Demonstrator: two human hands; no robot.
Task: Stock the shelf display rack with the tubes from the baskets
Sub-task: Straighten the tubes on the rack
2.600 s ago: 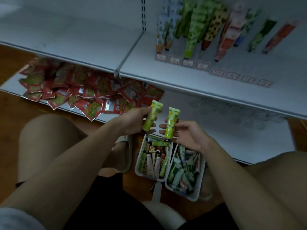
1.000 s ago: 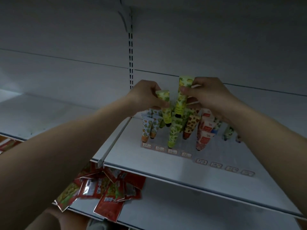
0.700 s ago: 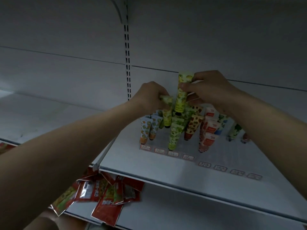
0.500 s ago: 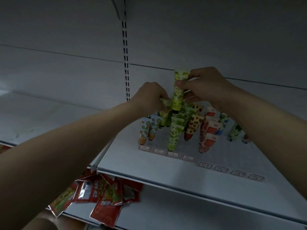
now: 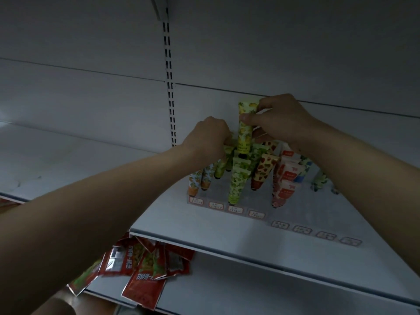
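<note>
Dim light, white shelving. Both arms reach up to the rack on the shelf, at its back rows. Right hand pinches a yellow-green tube near its crimped top end, thumb in front, fingers curled behind; tube upright, cap down, its lower end among the tops of the tubes already standing in the rack. Left hand just beside it to the left, fingers curled down and closed on a green tube whose top is hidden under the fingers; only its lower part shows, tilted, in the back of the rack's left side. Rack holds several leaning rows: orange-and-blue patterned tubes at far left, a front green leaf-print tube in the middle, a strawberry-print tube to its right, then red-and-white tubes. More tubes further right, partly hidden by the right forearm. A strip of price labels runs along the rack's front edge. On the lower shelf, below left, a loose heap of red sachets. Slotted upright on the back wall above the left hand.
</note>
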